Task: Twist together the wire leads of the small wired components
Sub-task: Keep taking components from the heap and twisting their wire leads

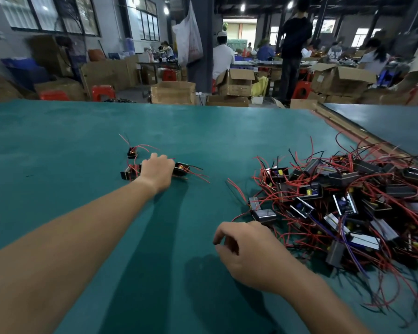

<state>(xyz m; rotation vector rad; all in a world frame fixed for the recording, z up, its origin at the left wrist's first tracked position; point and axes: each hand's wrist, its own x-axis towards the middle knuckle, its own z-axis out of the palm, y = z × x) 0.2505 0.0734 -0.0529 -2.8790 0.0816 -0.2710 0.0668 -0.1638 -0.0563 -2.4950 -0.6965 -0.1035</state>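
Note:
A big heap of small black wired components (343, 208) with red and black leads lies on the right of the green table (58, 141). Three separate components sit at centre left: one at the back (132, 152), one on the left (129, 172) and one on the right (182, 168). My left hand (157, 173) reaches out palm down between these three, its fingers bent down to the table. What lies under the fingers is hidden. My right hand (247, 251) hovers near the heap's left edge with loosely curled fingers and holds nothing.
The table's far edge runs across the middle of the view, and a second table (396, 124) adjoins at the right. Beyond stand cardboard boxes (173, 92), red stools (103, 92) and several people at benches.

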